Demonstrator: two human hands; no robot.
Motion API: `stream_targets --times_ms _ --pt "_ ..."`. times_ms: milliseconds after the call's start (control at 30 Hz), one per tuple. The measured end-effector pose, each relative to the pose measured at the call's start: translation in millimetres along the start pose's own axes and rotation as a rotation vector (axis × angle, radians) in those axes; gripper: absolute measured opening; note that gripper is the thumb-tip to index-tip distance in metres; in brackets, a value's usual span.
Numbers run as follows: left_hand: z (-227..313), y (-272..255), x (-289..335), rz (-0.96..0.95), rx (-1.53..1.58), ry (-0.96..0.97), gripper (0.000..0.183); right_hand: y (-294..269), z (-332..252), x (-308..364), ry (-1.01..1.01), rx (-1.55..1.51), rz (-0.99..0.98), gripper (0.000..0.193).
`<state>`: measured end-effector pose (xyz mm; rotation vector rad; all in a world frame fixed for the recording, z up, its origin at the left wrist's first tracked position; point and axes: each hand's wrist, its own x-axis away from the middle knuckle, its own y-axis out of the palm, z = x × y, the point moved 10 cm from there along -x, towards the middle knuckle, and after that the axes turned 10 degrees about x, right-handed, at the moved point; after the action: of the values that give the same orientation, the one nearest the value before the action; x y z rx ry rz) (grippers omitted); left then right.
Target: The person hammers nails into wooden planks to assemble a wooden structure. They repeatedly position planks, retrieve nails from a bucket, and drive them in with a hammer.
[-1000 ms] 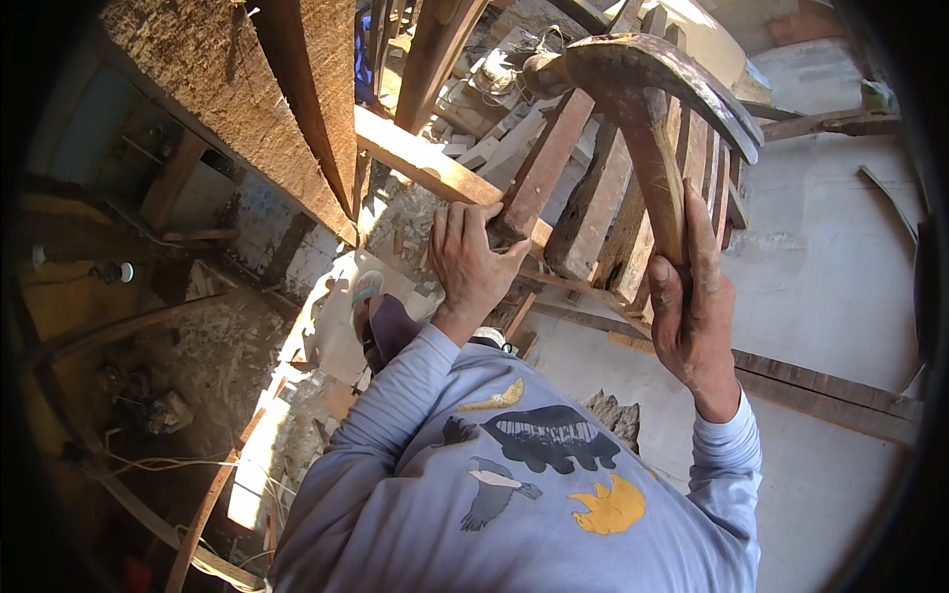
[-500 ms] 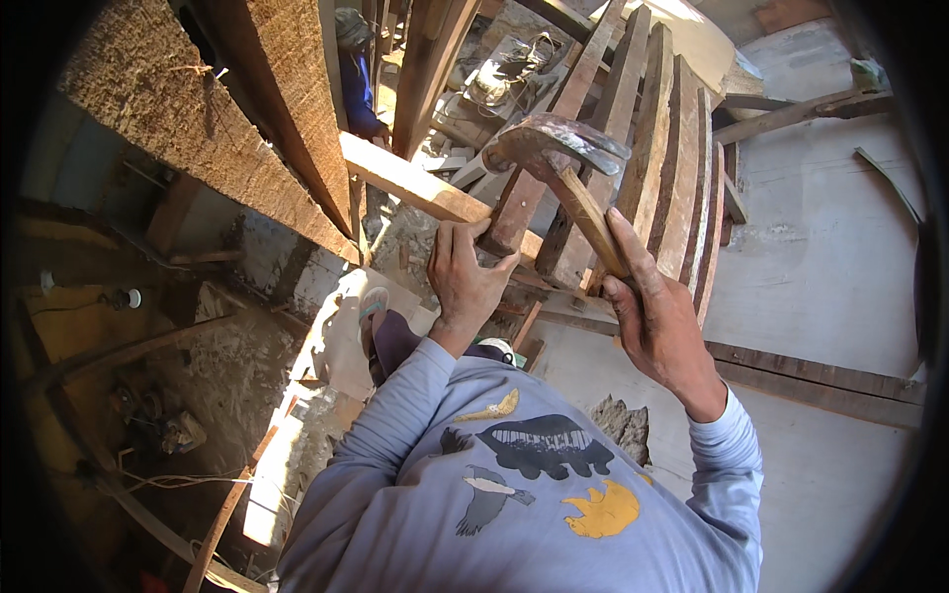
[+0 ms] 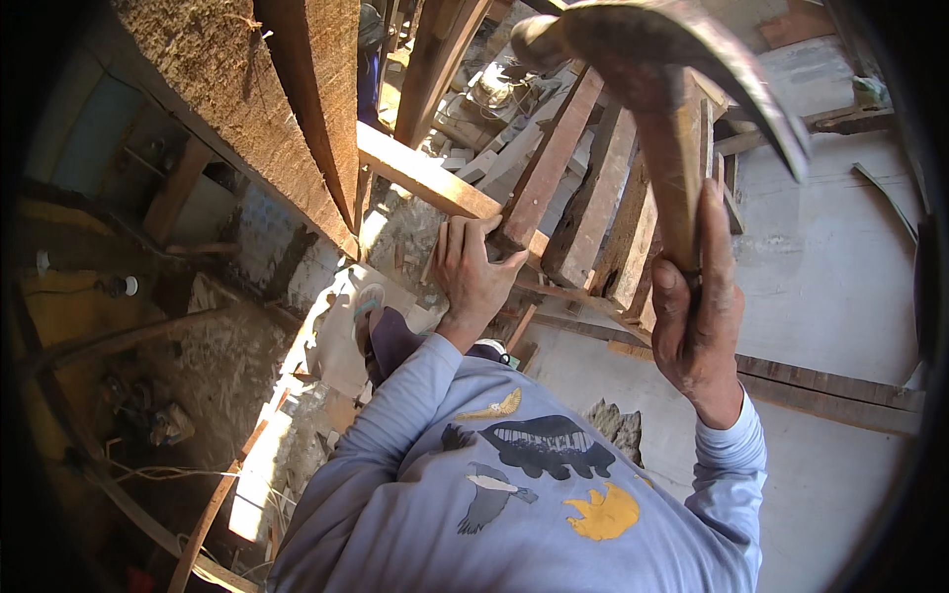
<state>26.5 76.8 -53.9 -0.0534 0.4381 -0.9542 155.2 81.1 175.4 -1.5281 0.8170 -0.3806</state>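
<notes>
A claw hammer [image 3: 668, 168] with a wooden handle is raised high, its worn metal head close to the camera. My right hand [image 3: 700, 326] is closed round the lower handle, index finger stretched along it. Farther left, my left hand [image 3: 474, 275] grips the near end of a reddish-brown wooden slat [image 3: 544, 168], thumb and fingers at its corner. That slat lies across a pale wooden beam [image 3: 425, 178], which the left fingertips also touch. Several more weathered slats [image 3: 596, 203] run side by side to the right, partly hidden by the hammer and right hand.
Thick rough-sawn timbers [image 3: 232, 99] stand close on the left. A grey flat surface [image 3: 801, 287] spreads to the right, crossed by a long dark board [image 3: 830, 390]. Below, rubble and scraps lie about, and part of a person in blue [image 3: 370, 79] shows behind the timbers.
My right hand has lifted the hammer up and to the right, bringing its head nearer the camera. The left hand keeps its hold at the slat's end.
</notes>
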Motion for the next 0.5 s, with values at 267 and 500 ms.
stream_targets --times_ms 267,500 --pt "3 9 -2 -0.032 0.05 -0.021 0.061 58 37 31 0.201 0.059 -0.381 0.078" --pt "-11 8 6 -0.031 0.132 -0.088 0.062 -21 15 12 0.217 -0.026 0.05 0.058"
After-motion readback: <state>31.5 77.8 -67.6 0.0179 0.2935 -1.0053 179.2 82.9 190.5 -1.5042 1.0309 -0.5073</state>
